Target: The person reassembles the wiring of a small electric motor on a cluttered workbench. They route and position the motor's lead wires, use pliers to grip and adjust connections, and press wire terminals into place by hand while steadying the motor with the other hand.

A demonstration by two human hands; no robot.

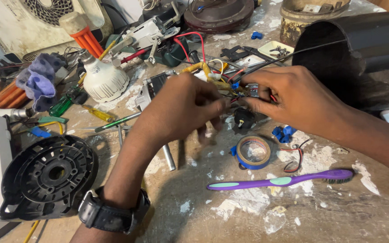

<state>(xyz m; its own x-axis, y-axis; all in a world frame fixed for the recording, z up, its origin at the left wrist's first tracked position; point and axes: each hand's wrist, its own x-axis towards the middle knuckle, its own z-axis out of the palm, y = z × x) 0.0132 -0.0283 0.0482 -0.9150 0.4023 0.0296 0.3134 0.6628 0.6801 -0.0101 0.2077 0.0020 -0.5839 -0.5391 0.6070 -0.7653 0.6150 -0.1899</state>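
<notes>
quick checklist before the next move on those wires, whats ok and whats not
1. Both hands on the work: left hand and right hand pinch the bundle of wires between them. Ok.
2. Wire ends in view: fingers cover the joint. Cannot tell.
3. Tape within reach: the blue tape roll lies just below the hands. Ok.
4. Bench space: screwdrivers, bulb and black round cover crowd the left side. Not ok.
5. Loose red and black wire lies apart from the bundle, beside the purple toothbrush. Ok.
6. Power off: no plug or switch shows. Cannot tell.
</notes>
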